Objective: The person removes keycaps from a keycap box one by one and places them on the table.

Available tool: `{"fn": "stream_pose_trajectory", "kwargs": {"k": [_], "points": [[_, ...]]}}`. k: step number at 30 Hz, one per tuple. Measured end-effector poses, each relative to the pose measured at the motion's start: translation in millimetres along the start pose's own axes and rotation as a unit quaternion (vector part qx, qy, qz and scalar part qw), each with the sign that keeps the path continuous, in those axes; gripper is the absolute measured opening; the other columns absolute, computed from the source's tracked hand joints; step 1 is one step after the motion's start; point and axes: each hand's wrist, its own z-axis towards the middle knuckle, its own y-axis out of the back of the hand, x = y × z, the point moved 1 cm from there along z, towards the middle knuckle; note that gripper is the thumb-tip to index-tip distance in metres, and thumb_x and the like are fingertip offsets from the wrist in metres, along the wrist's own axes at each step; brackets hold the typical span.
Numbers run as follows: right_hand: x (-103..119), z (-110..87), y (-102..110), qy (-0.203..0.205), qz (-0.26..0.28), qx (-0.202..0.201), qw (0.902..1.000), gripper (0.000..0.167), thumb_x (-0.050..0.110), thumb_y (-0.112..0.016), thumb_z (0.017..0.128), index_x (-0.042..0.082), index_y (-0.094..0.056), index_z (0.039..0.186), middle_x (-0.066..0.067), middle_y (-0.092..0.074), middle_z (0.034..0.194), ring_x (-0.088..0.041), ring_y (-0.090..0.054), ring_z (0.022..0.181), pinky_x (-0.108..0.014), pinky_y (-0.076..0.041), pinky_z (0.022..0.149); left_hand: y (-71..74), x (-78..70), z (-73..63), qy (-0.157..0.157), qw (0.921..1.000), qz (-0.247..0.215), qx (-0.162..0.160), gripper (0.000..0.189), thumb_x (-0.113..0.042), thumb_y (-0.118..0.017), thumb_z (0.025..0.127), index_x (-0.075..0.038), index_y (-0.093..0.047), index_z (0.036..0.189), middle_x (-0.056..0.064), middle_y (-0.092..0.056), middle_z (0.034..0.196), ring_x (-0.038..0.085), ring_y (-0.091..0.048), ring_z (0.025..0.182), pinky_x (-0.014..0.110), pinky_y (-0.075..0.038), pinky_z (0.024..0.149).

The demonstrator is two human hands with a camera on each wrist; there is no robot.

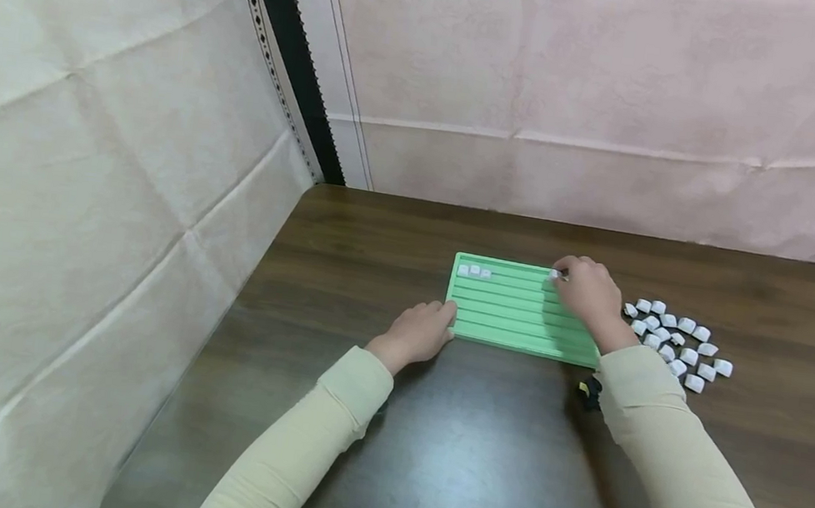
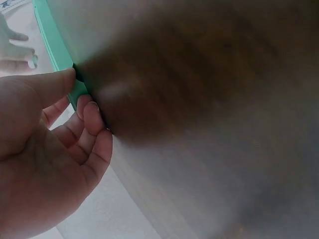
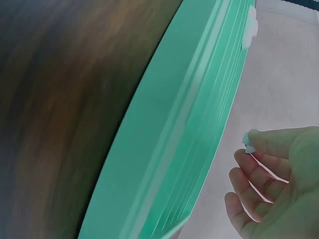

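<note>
A green grooved board (image 1: 506, 320) lies on the table. My left hand (image 1: 420, 331) grips its left edge; in the left wrist view the thumb and curled fingers (image 2: 93, 118) pinch the green edge (image 2: 57, 45). Over the far right part of the board, my right hand (image 1: 587, 293) pinches a small white keycap (image 3: 248, 141) between thumb and index finger. A short row of 3 white keycaps (image 1: 475, 271) sits in the far groove at the board's left end. Any markings on the caps are too small to tell.
Several loose white keycaps (image 1: 686, 326) lie scattered right of the board, beside my right forearm. A small black object (image 1: 590, 392) shows by the right sleeve. The brown wooden table (image 1: 394, 236) meets cloth-covered walls (image 1: 623, 86) at its back and left.
</note>
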Motion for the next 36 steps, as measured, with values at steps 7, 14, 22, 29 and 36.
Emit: {"fn": "stream_pose_trajectory", "kwargs": {"k": [7,14,22,29,36], "points": [[-21.3,-11.0,11.4,-0.007,0.001,-0.028,0.9996,0.03,0.018,-0.049,0.093,0.001,-0.058,0.116,-0.025,-0.053,0.119,-0.042,-0.049,0.107,-0.055,-0.041,0.077,2.3,3.5,-0.6,0.005,0.9999,-0.01,0.001,0.012,-0.024,-0.049,0.095,-0.013,-0.045,0.1,0.001,-0.052,0.087,0.015,-0.046,0.076,0.025,-0.039,0.066],[-41.7,-19.1,23.2,-0.035,0.01,-0.032,0.9988,0.032,0.019,-0.048,0.094,-0.001,-0.056,0.117,-0.026,-0.052,0.114,-0.04,-0.051,0.098,-0.051,-0.042,0.069,3.7,10.1,-0.2,0.011,0.9998,-0.013,-0.002,0.012,-0.024,-0.049,0.095,-0.013,-0.045,0.099,0.0,-0.051,0.085,0.015,-0.045,0.075,0.025,-0.038,0.065],[-71.8,-29.7,37.3,-0.056,0.016,-0.039,0.9976,0.033,0.021,-0.048,0.092,0.001,-0.056,0.116,-0.024,-0.055,0.112,-0.04,-0.053,0.094,-0.047,-0.041,0.059,6.0,17.9,-2.1,0.024,0.9992,-0.031,0.008,0.011,-0.023,-0.049,0.096,-0.013,-0.044,0.098,0.001,-0.049,0.084,0.016,-0.044,0.075,0.025,-0.037,0.063],[-110.9,-44.8,51.2,-0.086,0.004,-0.032,0.9958,0.036,0.027,-0.048,0.092,0.002,-0.055,0.117,-0.025,-0.055,0.112,-0.045,-0.051,0.096,-0.048,-0.04,0.056,8.6,22.2,-1.4,0.026,0.9991,-0.033,0.01,0.011,-0.022,-0.049,0.095,-0.012,-0.045,0.098,0.002,-0.049,0.084,0.017,-0.045,0.074,0.026,-0.037,0.063],[-143.1,-62.0,59.3,-0.12,-0.007,-0.023,0.9925,0.039,0.03,-0.044,0.092,0.0,-0.053,0.116,-0.029,-0.052,0.112,-0.048,-0.048,0.094,-0.049,-0.038,0.056,9.7,27.8,-5.0,0.028,0.9991,-0.03,0.012,0.011,-0.023,-0.049,0.096,-0.013,-0.045,0.098,0.002,-0.049,0.085,0.017,-0.044,0.075,0.026,-0.037,0.063]]}}
